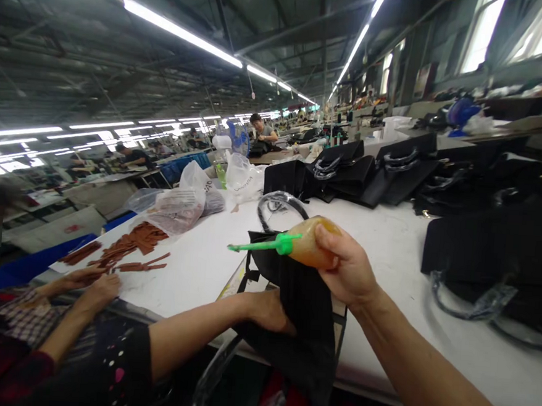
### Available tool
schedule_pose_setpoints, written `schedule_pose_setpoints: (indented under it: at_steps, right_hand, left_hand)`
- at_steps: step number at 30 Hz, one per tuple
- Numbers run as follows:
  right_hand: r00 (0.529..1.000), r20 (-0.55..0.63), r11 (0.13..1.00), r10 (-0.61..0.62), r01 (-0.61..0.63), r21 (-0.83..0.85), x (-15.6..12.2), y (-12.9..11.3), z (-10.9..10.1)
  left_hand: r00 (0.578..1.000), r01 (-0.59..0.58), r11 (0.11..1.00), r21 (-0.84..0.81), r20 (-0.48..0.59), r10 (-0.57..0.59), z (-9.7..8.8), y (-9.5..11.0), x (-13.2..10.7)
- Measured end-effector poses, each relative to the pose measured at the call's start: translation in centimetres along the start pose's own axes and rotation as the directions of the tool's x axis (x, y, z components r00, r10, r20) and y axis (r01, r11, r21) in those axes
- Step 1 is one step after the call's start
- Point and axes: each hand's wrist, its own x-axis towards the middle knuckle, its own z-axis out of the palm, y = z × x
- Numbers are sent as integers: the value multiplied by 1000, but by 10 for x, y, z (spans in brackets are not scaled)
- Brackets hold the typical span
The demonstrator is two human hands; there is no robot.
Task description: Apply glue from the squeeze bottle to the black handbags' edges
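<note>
My right hand [353,264] is wrapped round a glue bottle [312,246], amber and soft-looking, with a long green nozzle pointing left. The bottle is tipped sideways above a black handbag [307,317] at the table's front edge. My left hand [270,311] reaches into the bag's opening; its fingers are hidden by the black material, so their grip does not show. One plastic-wrapped handle [280,210] of the bag stands up behind the bottle, and another wrapped handle [217,369] hangs down in front.
Black bags [347,171] line the back and right of the white table [388,248]. Clear plastic bags [183,200] and brown strips [133,243] lie at the left. Close on my left, a co-worker's hands [102,284] handle strips.
</note>
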Motion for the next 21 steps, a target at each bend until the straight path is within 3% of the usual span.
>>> schedule_pose_setpoints:
  at_steps: [2, 4, 7, 11, 14, 17, 21]
  right_hand:
    - [1000, 7, 1000, 26, -26, 10, -6, 7, -2]
    - [999, 7, 999, 47, -47, 9, -10, 13, -6]
    - [998, 1, 998, 57, -57, 5, -12, 17, -10]
    - [999, -1, 999, 51, -51, 9, -9, 19, -10]
    - [998, -1, 998, 61, -61, 12, -9, 20, -8]
    - [996, -3, 996, 88, -88, 7, -10, 24, -8]
    - [992, -18, 992, 124, -124, -1, -14, 30, -13]
  left_hand:
    - [984, -115, 979, 168, 156, 89, 14, -9, 7]
    - [969, -172, 946, 274, 219, 113, 27, -18, 12]
    - [985, -131, 927, 352, 151, 82, 39, -31, 14]
    - [991, -103, 928, 358, 115, 65, 43, -35, 11]
    - [999, 29, 960, 277, 29, -39, 42, -29, 6]
    - [977, 213, 957, 197, -58, -206, 42, -25, 5]
    - [955, 298, 924, 241, -64, -291, 47, -30, 13]
